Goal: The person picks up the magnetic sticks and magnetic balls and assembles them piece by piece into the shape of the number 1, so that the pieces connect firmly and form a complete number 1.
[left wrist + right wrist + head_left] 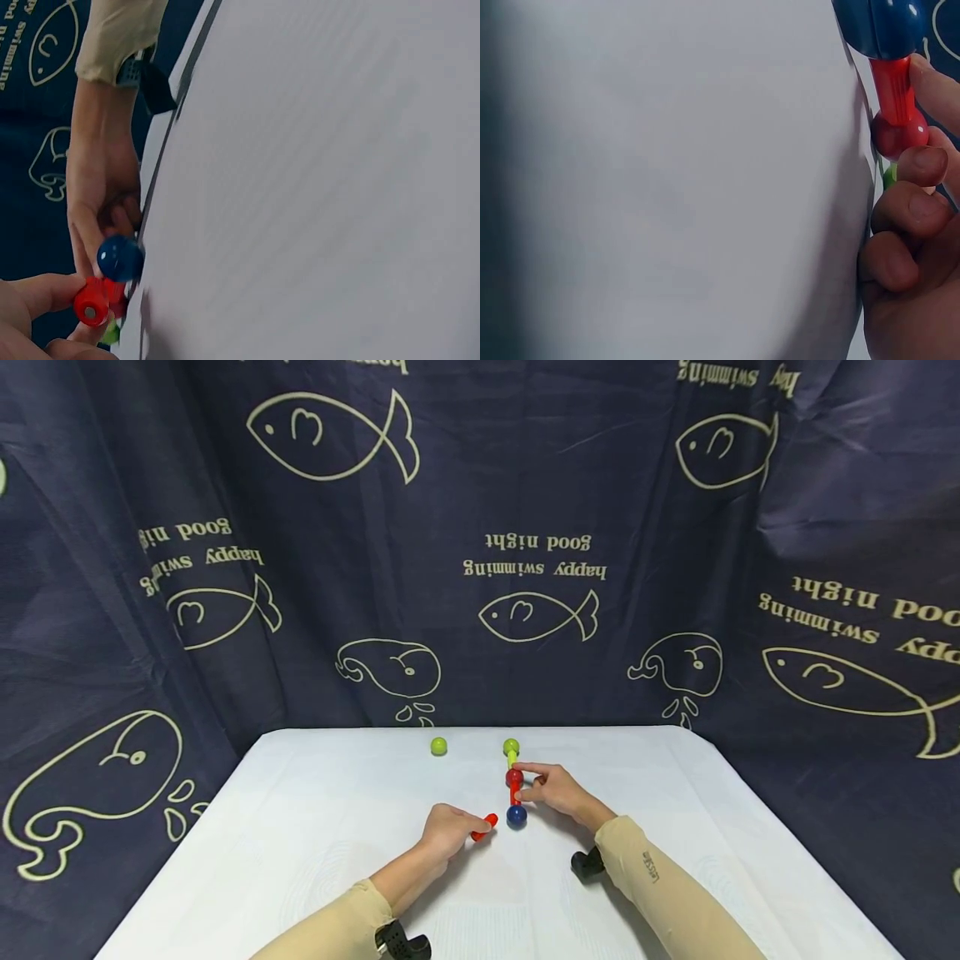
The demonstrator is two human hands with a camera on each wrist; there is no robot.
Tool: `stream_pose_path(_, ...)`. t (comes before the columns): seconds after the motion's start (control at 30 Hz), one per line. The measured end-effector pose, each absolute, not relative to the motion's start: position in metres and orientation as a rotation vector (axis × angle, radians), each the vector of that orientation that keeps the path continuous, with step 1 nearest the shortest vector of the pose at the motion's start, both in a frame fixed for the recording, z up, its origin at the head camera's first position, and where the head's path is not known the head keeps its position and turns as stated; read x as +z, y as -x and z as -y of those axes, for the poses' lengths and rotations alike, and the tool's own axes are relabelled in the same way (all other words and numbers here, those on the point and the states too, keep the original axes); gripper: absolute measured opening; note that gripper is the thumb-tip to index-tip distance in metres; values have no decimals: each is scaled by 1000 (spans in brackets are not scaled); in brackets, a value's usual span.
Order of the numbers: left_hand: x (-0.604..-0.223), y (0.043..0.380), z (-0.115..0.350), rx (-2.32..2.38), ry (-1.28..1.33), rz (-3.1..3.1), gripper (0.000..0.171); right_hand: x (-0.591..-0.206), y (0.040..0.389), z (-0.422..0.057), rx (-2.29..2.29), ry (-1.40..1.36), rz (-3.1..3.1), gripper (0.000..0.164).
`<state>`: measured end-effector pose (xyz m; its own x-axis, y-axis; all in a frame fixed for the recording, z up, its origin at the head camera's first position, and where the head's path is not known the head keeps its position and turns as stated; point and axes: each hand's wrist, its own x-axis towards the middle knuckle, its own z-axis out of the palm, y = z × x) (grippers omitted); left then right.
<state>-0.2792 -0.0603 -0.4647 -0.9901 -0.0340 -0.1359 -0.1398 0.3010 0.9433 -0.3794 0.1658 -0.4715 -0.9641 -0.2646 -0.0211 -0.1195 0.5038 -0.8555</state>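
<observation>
My left hand [452,828] pinches a loose red rod [484,827] between thumb and fingers, left of the blue ball. In the left wrist view a round grey disc shows at the end of this red rod [91,304]. On the table lies a chain of balls and rods: a green ball [511,746], a yellow-green rod, a red ball [514,777], a second red rod [892,90] and a blue ball [516,816] nearest me. My right hand [557,792] holds the chain at its middle from the right, thumb on the red rod, index finger by the red ball.
A single green ball [438,746] lies near the back of the white table [360,793], left of the chain. Behind the table hangs a dark blue curtain [420,552] with fish and whale drawings. Black devices are strapped at both wrists.
</observation>
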Motion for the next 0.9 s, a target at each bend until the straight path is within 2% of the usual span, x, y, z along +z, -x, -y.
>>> stream_pose_path(0.9, -469, 264, 23, 1907, 203, -2405, 22, -470, 382, -166, -1452, 354, -2606, 61)
